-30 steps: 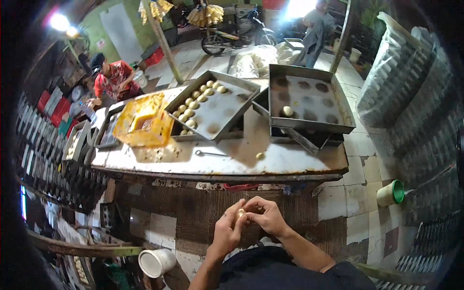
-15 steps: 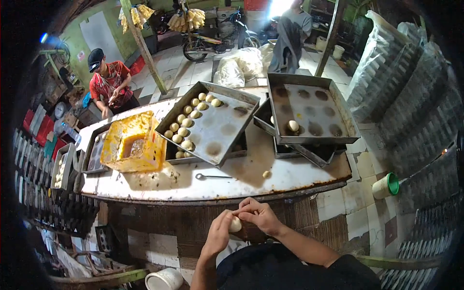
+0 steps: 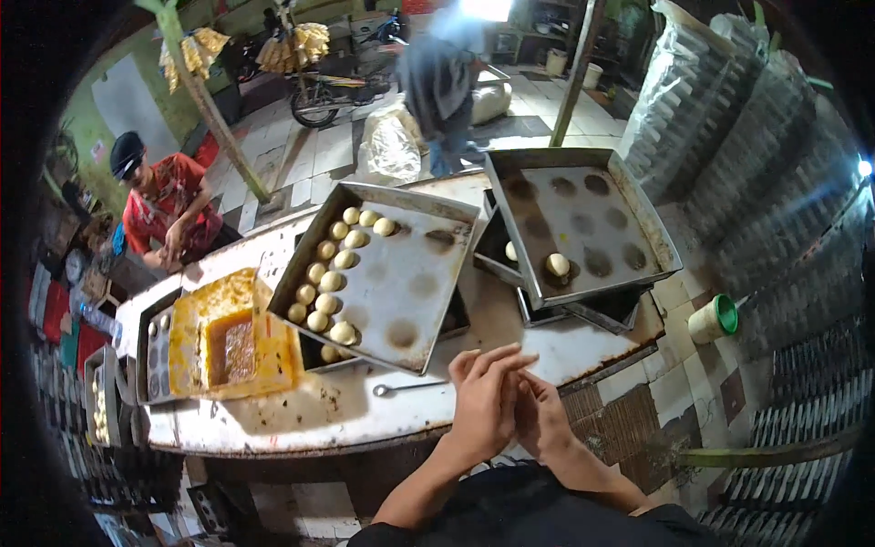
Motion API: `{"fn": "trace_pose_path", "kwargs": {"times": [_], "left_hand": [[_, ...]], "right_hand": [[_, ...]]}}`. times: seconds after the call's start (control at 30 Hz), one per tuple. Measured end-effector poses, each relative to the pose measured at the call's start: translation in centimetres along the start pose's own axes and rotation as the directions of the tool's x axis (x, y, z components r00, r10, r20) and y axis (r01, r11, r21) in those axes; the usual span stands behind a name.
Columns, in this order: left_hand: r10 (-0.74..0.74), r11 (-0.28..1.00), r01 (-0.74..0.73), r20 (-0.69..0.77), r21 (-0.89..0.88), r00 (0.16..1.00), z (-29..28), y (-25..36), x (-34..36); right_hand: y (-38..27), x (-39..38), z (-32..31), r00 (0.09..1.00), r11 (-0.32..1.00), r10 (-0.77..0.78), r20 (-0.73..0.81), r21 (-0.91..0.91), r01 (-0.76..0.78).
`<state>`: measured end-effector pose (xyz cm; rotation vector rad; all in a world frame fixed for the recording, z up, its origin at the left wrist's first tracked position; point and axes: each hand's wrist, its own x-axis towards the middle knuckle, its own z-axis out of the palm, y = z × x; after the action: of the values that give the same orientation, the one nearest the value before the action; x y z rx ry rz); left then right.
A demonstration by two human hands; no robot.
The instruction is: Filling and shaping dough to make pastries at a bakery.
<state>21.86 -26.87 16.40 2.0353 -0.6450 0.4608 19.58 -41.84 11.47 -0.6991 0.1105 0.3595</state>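
- Cream balls (image 3: pixel 330 281) sit in a double row down the left side of the left tray (image 3: pixel 387 278), a few more along its far edge.
- Most of that tray is bare; it looks part-filled, with plenty of room left.
- Right tray (image 3: pixel 583 205) carries one lone ball (image 3: pixel 557 264).
- Left hand (image 3: pixel 483 401) and right hand (image 3: pixel 543 419) meet, palms facing, by the near edge of the bench (image 3: pixel 319 421).
- Left fingers (image 3: pixel 510 366) are outstretched, slightly apart; the right ones are partly hidden behind them.
- Whether a ball lies between the palms, I cannot tell.
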Motion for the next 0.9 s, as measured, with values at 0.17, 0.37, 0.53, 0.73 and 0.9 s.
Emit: {"fn": "trace_pose_path", "kwargs": {"times": [0.17,0.37,0.53,0.73,0.9], "left_hand": [[-0.351,0.727,0.388,0.179,-0.566,0.919,2.4,-0.3,4.6],[-0.596,0.735,0.606,0.139,-0.303,0.791,4.2,-2.4,7.7],[-0.57,0.819,0.574,0.105,-0.003,0.815,3.1,-3.9,7.4],[-0.724,0.612,0.728,-0.151,0.309,0.673,-3.0,-11.9,-1.1],[-0.723,0.249,0.548,-0.223,0.799,0.654,-10.1,-22.0,-3.4]], "right_hand": [[-10.5,3.6,-3.0,0.985,0.985,0.093,0.148,-0.158,-0.07],[-24.7,16.4,-8.1,0.86,-0.021,-0.258,0.441,-0.892,0.452],[-27.8,25.0,-16.4,0.955,-0.556,-0.016,0.296,-0.797,0.238],[-17.0,15.8,-4.6,0.622,-0.287,-0.527,0.58,-0.809,0.513],[-2.1,9.2,1.8,0.898,0.226,0.072,0.433,-0.884,0.408]]}}
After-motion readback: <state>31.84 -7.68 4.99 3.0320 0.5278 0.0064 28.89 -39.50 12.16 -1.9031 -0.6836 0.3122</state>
